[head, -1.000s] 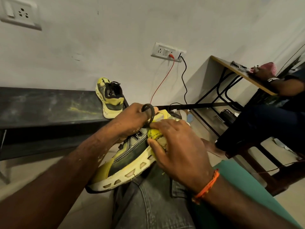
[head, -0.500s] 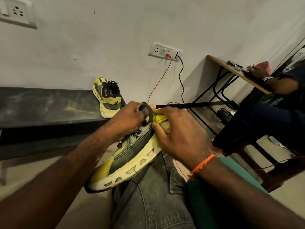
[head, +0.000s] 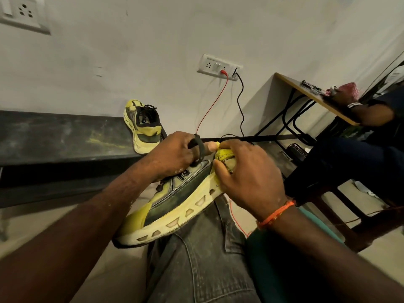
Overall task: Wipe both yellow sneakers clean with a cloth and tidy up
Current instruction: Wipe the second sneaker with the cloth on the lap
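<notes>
Step in hand: wiping the heel end of the sneaker that lies on its side across the person's thigh.
Done so far: hard to judge. This sneaker's side panel looks dark and smudged and its pale sole looks grubby, so I take it as only partly cleaned.
Left to do: probably the rest of this shoe, then perhaps the second sneaker; whether that one has been wiped I cannot tell. Tidying up is not yet done.
Left hand: clenched over the top of the sneaker near its collar, with the black heel loop hooked round a finger. It steadies the shoe.
Right hand: grasping a bunched yellow cloth, fingers curled round it and pressing it against the heel.
Cloth: between the two hands, touching the shoe's heel, mostly hidden under the right fingers.
Sneaker relative to hands: heel end up between both hands, toe pointing down and left, away from them, sole edge facing the camera.
Second sneaker: on the dark table by the wall, well apart from both hands, propped toe-up with its laces showing.
Nearby: another person sits at a desk to the right.
</notes>
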